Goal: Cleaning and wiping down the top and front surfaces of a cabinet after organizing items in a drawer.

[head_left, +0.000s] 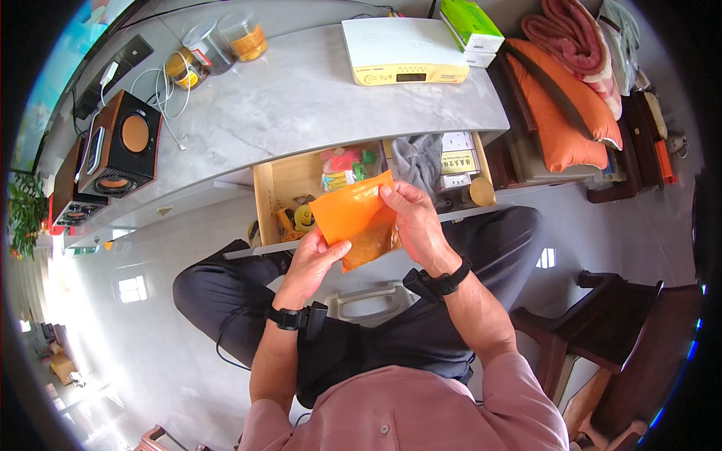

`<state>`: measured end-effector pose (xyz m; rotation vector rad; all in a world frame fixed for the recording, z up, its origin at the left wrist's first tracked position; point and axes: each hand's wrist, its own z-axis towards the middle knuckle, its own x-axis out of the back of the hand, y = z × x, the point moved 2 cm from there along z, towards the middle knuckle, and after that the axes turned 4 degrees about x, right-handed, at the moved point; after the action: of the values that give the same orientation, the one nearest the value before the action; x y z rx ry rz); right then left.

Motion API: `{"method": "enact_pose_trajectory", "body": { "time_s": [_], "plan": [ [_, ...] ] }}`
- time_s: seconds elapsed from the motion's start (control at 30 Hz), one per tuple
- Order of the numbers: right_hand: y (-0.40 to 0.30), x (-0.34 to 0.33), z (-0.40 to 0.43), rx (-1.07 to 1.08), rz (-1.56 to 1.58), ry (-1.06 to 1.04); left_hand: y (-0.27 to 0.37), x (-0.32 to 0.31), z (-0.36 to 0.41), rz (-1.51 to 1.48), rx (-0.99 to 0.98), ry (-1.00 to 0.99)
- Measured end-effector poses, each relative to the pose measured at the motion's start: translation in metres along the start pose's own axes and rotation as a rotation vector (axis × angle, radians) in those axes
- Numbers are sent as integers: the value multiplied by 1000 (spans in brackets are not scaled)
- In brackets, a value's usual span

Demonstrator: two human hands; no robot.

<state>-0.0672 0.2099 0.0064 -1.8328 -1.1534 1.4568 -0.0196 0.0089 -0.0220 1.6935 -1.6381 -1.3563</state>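
Observation:
An orange packet [356,217], partly glossy like plastic, is held up between my two hands over the front of an open wooden drawer [290,169]. My left hand [316,256] grips its lower left edge, thumb on top. At its upper right corner, my right hand [414,220] pinches it between thumb and fingers. Behind the packet, the drawer holds a grey cloth [417,160], small boxes [458,162] bearing writing, a round tan-lidded container [481,191], a bag of colourful small items [344,163] and a yellow tape measure [303,217]. The packet hides part of the drawer.
Above the drawer runs a grey marble-patterned top [271,101] with a white box-shaped device [403,51], tissue packs [471,28], plastic jars [242,36] and a wooden speaker [121,144]. Orange cushions [564,113] lie at right. A dark wooden chair [609,321] stands at lower right.

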Motion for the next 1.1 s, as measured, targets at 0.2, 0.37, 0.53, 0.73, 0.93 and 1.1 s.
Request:
{"method": "enact_pose_trajectory", "body": {
  "time_s": [0.2,0.37,0.53,0.73,0.93,1.1],
  "plan": [
    [-16,-14,-4,81,-59,-6,-12,12,4,-164,8,14],
    [-9,0,-6,-5,-364,-271,8,2,2,-344,-159,-29],
    [-9,-2,-5,-33,-457,-156,0,8,3,-272,-48,25],
    [5,6,-2,-133,-401,-166,-1,6,4,-261,-57,44],
    [4,4,-3,-150,-486,-202,8,-3,-1,-180,-33,102],
    [9,7,-3,-204,-465,-177,-14,17,6,-110,-30,146]
  ]
}}
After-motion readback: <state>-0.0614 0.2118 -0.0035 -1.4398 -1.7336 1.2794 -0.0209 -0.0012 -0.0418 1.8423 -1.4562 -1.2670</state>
